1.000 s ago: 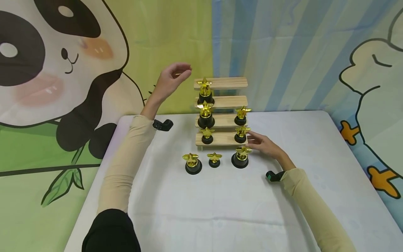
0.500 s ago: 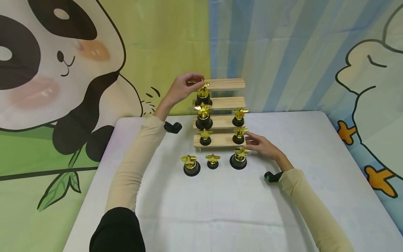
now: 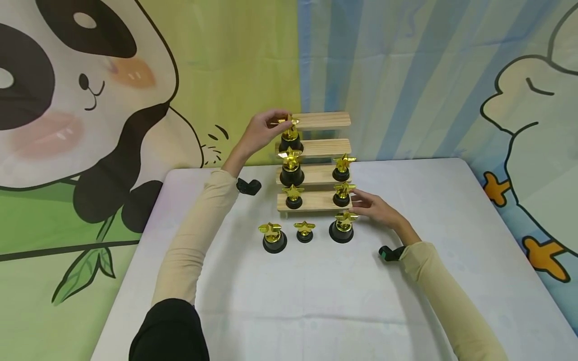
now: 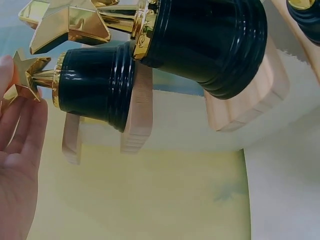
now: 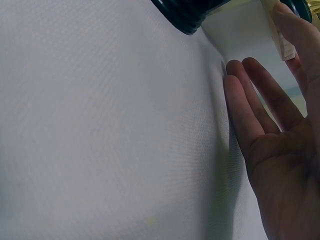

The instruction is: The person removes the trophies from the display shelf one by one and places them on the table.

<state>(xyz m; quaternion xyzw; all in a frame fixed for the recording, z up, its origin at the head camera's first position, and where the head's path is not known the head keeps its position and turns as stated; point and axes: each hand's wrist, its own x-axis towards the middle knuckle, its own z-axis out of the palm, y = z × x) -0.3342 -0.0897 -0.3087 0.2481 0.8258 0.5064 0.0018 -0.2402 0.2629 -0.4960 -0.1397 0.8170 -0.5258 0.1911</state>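
Since the earlier frames we are bringing our left hand (image 3: 262, 131) down from the air beside the wooden stepped stand (image 3: 329, 120), and now its fingertips are touching the gold star of the top trophy (image 3: 289, 134). That trophy is standing upright on the stand's second step from the top, at the stand's left end, its long axis vertical, black base down and star up.

The relation that matters: the star is lying just right of our left hand and level with the fingertips, so this hand is far nearer to it than the other. In the left wrist view the star (image 4: 27, 75) is meeting our fingers (image 4: 22, 130), which are lying nearly straight against its points; we are not yet seeing them curl round it.

Our right hand (image 3: 377, 209) is resting with fingers relaxed and apart on the white tablecloth (image 3: 316, 301), just off the stand's lowest step at its right end, beside the large trophy (image 3: 341, 228) standing in front of the stand. It is holding nothing.
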